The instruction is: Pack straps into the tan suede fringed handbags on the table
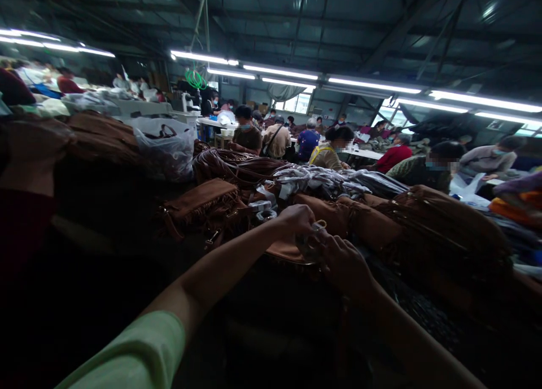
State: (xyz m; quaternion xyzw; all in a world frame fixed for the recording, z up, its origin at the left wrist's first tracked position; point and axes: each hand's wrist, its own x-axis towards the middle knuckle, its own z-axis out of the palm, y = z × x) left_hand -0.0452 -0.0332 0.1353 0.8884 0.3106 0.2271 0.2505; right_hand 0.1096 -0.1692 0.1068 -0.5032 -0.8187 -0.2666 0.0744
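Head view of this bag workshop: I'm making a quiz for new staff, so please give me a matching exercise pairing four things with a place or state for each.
Things:
1. left hand
2. fringed brown suede bag
3. translucent plastic sack
4. coiled green hose

Places or states:
A. bulging, beside the heaped brown bags
B. hanging high up, near the roof
C. reaching out from a light green sleeve
D. lying on the heap, fringe along its front

Pairs: 1-C; 2-D; 3-A; 4-B

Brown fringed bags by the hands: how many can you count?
3 clearly: a flat brown fringed bag beyond the left hand, a brown bag right of that hand, and a larger fringed bag farther right. Others may be hidden.
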